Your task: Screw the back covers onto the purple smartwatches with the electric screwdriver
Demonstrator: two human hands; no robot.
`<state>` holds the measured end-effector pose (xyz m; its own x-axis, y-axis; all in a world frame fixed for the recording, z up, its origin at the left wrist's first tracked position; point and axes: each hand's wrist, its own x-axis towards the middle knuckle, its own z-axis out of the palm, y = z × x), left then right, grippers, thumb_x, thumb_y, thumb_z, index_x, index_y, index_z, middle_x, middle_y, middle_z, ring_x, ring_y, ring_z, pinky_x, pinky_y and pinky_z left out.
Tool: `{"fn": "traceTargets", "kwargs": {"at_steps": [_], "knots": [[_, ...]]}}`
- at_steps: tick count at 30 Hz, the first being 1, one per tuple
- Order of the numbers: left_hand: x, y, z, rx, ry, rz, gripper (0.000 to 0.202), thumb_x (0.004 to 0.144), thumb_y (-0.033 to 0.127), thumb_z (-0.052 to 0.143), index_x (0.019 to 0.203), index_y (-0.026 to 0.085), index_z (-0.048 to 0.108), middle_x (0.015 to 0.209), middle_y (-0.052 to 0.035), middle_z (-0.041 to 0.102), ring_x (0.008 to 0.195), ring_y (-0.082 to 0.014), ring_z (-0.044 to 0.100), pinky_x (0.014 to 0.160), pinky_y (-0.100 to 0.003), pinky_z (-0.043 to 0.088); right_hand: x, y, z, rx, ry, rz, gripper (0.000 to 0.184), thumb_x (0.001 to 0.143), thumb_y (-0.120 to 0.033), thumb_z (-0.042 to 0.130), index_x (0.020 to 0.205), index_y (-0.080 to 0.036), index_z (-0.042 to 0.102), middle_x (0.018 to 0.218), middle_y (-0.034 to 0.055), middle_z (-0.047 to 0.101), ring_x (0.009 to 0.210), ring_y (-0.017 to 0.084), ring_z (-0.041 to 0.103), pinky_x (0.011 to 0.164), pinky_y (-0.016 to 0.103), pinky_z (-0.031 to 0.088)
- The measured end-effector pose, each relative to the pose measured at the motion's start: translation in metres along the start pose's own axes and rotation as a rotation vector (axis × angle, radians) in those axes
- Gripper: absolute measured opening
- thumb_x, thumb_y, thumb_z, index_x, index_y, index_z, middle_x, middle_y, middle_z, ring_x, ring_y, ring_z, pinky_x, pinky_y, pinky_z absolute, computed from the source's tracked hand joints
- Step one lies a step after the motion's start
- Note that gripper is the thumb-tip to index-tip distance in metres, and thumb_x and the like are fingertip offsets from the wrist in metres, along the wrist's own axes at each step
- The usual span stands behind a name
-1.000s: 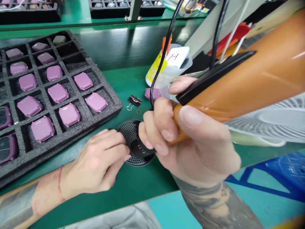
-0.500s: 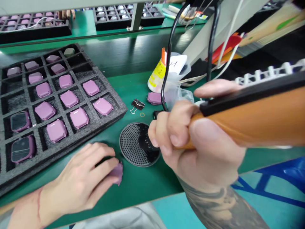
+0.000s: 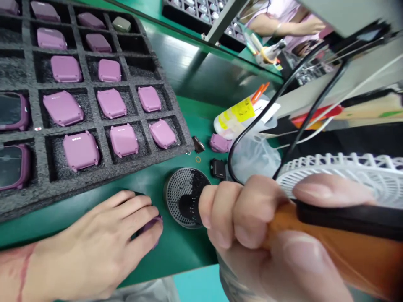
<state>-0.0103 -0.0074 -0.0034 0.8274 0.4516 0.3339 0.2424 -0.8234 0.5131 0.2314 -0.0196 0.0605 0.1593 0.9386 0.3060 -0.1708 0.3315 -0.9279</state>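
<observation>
Fingers of the left hand (image 3: 103,243) are curled in and closed around a purple watch case (image 3: 151,222), which sits low over the green bench (image 3: 179,256), just left of the perforated disc (image 3: 176,191); only a sliver of it shows, and whether it rests on the bench cannot be told. Those of the right hand (image 3: 252,264) are wrapped firmly about an orange tool (image 3: 292,224), one digit beside its black lever (image 3: 346,220), the marked black collar (image 3: 189,207) overlapping the disc in this view. To manage this hold well, I would grip the case by its edges, lightly, so its faces pick up no scratches, and keep the tool's nose away from it and from the foam tray (image 3: 40,159); steady right-hand fingers off the lever seem wise while the left hand handles the case. Compared with a second ago, when the left fingertips were up against the collar's end, that hand is now clear of it and nearer the wearer. Against half a second ago, less of the case shows between the fingers, and the camera has turned, bringing a co-worker's arm (image 3: 289,29) into view.
</observation>
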Motion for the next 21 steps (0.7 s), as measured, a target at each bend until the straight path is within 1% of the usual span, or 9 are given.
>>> {"fn": "traceTargets", "kwargs": {"at_steps": [3, 4, 7, 9, 10, 12, 14, 17, 21], "knots": [[-0.001, 0.0, 0.0, 0.023, 0.023, -0.003, 0.025, 0.12, 0.012, 0.06, 0.133, 0.013, 0.081, 0.133, -0.0116, 0.084, 0.113, -0.0303, 0.076, 0.102, -0.049, 0.063, -0.001, 0.006, -0.004, 0.016, -0.154, 0.032, 0.018, 0.114, -0.027, 0.081, 0.129, -0.033, 0.074, 0.078, -0.0068, 0.061, 0.058, 0.014, 0.063, 0.061, 0.037, 0.061], [-0.001, 0.0, 0.001, 0.026, 0.025, -0.008, 0.024, 0.12, 0.014, 0.061, 0.132, 0.014, 0.081, 0.131, -0.0112, 0.084, 0.109, -0.0296, 0.075, 0.098, -0.049, 0.062, -0.001, 0.009, -0.003, 0.018, -0.161, 0.021, 0.019, 0.114, -0.025, 0.078, 0.131, -0.032, 0.073, 0.079, -0.0069, 0.059, 0.059, 0.014, 0.061, 0.062, 0.037, 0.06], [-0.003, 0.0, 0.002, 0.0, 0.019, -0.036, 0.022, 0.122, 0.018, 0.062, 0.131, 0.015, 0.082, 0.128, -0.0098, 0.083, 0.103, -0.0285, 0.072, 0.095, -0.048, 0.06, -0.002, 0.02, 0.004, 0.017, -0.06, -0.082, 0.019, 0.116, -0.025, 0.078, 0.132, -0.029, 0.069, 0.077, -0.0094, 0.053, 0.053, 0.01, 0.051, 0.054, 0.033, 0.053], [-0.005, 0.0, 0.003, -0.014, 0.014, -0.054, 0.022, 0.124, 0.022, 0.061, 0.131, 0.016, 0.081, 0.13, -0.0092, 0.082, 0.107, -0.0287, 0.072, 0.098, -0.049, 0.059, -0.003, 0.027, 0.011, 0.019, 0.007, -0.141, 0.02, 0.116, -0.024, 0.079, 0.132, -0.027, 0.068, 0.075, -0.0111, 0.05, 0.049, 0.009, 0.045, 0.049, 0.031, 0.048], [-0.005, 0.0, 0.004, -0.018, 0.012, -0.067, 0.023, 0.125, 0.024, 0.06, 0.131, 0.017, 0.081, 0.131, -0.0091, 0.081, 0.11, -0.0291, 0.071, 0.1, -0.049, 0.058, -0.004, 0.028, 0.013, 0.013, 0.017, -0.149, 0.02, 0.115, -0.024, 0.079, 0.131, -0.027, 0.067, 0.075, -0.0113, 0.05, 0.049, 0.008, 0.044, 0.048, 0.031, 0.047], [-0.005, -0.001, 0.004, -0.017, 0.004, -0.083, 0.022, 0.124, 0.026, 0.062, 0.131, 0.017, 0.081, 0.132, -0.0088, 0.081, 0.112, -0.0295, 0.07, 0.101, -0.049, 0.057, -0.005, 0.029, 0.015, -0.021, -0.009, -0.13, 0.018, 0.115, -0.023, 0.078, 0.129, -0.027, 0.067, 0.075, -0.0108, 0.05, 0.05, 0.009, 0.046, 0.049, 0.032, 0.048], [-0.004, -0.001, 0.002, -0.012, -0.005, -0.079, 0.017, 0.12, 0.023, 0.069, 0.131, 0.017, 0.081, 0.13, -0.0083, 0.081, 0.109, -0.0288, 0.069, 0.099, -0.048, 0.057, -0.005, 0.027, 0.014, -0.049, -0.029, -0.123, 0.017, 0.116, -0.024, 0.077, 0.128, -0.027, 0.066, 0.076, -0.0104, 0.05, 0.05, 0.01, 0.047, 0.05, 0.033, 0.05], [-0.002, -0.001, 0.0, 0.002, -0.013, -0.059, 0.021, 0.113, 0.017, 0.078, 0.134, 0.017, 0.083, 0.131, -0.0079, 0.082, 0.107, -0.0282, 0.07, 0.094, -0.046, 0.058, -0.005, 0.025, 0.011, -0.054, -0.025, -0.133, 0.018, 0.116, -0.024, 0.077, 0.13, -0.027, 0.066, 0.075, -0.0108, 0.049, 0.048, 0.01, 0.046, 0.048, 0.033, 0.049], [0.001, -0.002, -0.002, 0.01, -0.003, -0.051, 0.023, 0.111, 0.017, 0.081, 0.134, 0.016, 0.085, 0.131, -0.0087, 0.083, 0.107, -0.0287, 0.071, 0.093, -0.046, 0.059, -0.004, 0.028, 0.011, -0.061, -0.044, -0.12, 0.019, 0.116, -0.023, 0.076, 0.132, -0.027, 0.066, 0.077, -0.0096, 0.051, 0.05, 0.011, 0.047, 0.049, 0.034, 0.051]]}}
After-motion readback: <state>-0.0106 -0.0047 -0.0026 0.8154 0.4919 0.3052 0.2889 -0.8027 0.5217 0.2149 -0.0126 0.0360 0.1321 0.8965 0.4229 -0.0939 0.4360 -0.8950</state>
